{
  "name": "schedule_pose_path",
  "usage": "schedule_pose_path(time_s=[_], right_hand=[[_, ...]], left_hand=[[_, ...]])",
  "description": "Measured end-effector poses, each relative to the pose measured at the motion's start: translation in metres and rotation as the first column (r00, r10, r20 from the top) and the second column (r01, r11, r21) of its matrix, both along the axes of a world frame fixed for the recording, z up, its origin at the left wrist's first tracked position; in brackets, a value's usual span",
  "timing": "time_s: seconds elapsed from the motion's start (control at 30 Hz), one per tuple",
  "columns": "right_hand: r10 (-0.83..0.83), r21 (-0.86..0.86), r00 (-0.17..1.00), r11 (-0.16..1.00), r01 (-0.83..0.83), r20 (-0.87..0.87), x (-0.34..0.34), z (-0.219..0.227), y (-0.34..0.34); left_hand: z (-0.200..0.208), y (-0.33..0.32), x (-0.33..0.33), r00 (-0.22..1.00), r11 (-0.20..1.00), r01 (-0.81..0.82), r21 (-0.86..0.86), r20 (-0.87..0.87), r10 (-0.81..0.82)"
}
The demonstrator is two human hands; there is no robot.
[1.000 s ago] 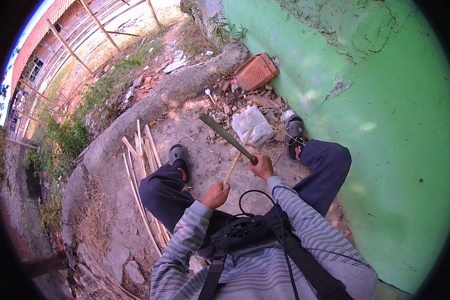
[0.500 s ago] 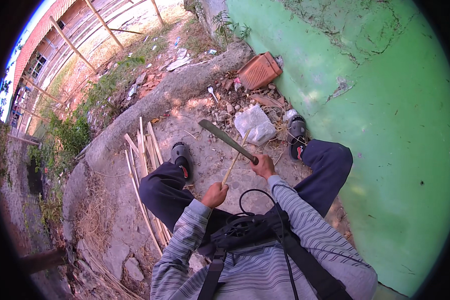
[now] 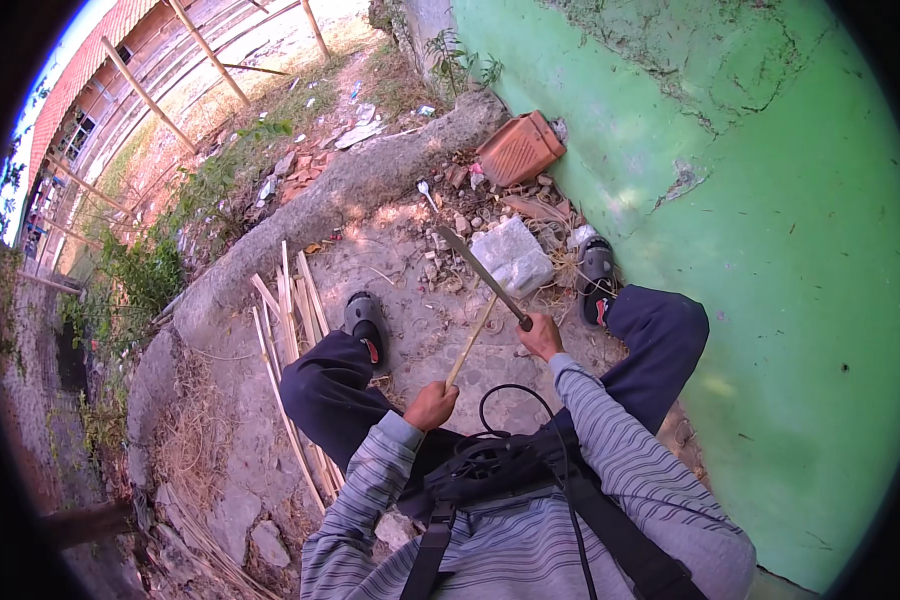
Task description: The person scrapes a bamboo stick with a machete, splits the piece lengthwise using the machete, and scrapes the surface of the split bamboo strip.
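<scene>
My left hand (image 3: pixel 432 405) is closed round the lower end of a thin, pale bamboo strip (image 3: pixel 473 340), which slants up and to the right. In my right hand (image 3: pixel 541 337) is the dark handle of a machete (image 3: pixel 480 272). Its long blade points up and to the left, crossing close to the strip's upper end; I cannot tell whether they touch. Both hands are above the ground between my bent legs. Several long split bamboo strips (image 3: pixel 292 305) lie beside my left leg.
A white block (image 3: pixel 512 254) lies ahead among small stones, with an orange-brown plastic basket (image 3: pixel 521 148) behind it. The green wall (image 3: pixel 770 260) rises close on my right. A low, curved concrete edge (image 3: pixel 310 215) runs along the left. A black cable (image 3: pixel 520 388) loops near my waist.
My right hand has moved slightly right and down. The machete's blade has swung to a steeper slant, its tip shifting right. My left hand and the strip have dropped slightly.
</scene>
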State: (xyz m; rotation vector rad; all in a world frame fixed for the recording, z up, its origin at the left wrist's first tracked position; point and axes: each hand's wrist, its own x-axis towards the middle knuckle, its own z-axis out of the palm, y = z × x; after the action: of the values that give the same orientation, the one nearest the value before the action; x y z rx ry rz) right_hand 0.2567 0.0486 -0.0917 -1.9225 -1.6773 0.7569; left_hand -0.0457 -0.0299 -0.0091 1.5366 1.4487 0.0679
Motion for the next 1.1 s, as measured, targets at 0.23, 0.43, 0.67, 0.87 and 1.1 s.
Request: schedule_pose_path(time_s=[0.23,0.43,0.67,0.87,1.1], right_hand=[[-0.004,-0.021,1.000,1.000,0.004,-0.003,-0.007,-0.006,0.004],[-0.046,-0.149,0.998,0.987,0.053,0.053,-0.010,-0.014,0.004],[-0.050,-0.184,0.999,0.982,0.051,0.010,-0.003,-0.037,0.003],[-0.193,-0.374,0.981,0.909,0.185,0.018,0.016,-0.073,-0.031],[-0.285,-0.443,0.957,0.851,0.281,0.060,-0.001,-0.075,-0.044]], left_hand=[[0.007,0.004,-0.004,0.999,1.000,-0.017,-0.004,0.032,0.017],[-0.011,-0.021,-0.019,0.994,0.969,-0.074,-0.234,0.063,0.091],[0.011,-0.022,-0.014,0.969,0.924,-0.149,-0.352,0.136,0.208],[0.014,-0.014,-0.022,0.926,0.918,-0.153,-0.365,0.273,0.262],[0.052,0.005,-0.028,0.542,0.566,-0.020,-0.824,0.467,0.699]])
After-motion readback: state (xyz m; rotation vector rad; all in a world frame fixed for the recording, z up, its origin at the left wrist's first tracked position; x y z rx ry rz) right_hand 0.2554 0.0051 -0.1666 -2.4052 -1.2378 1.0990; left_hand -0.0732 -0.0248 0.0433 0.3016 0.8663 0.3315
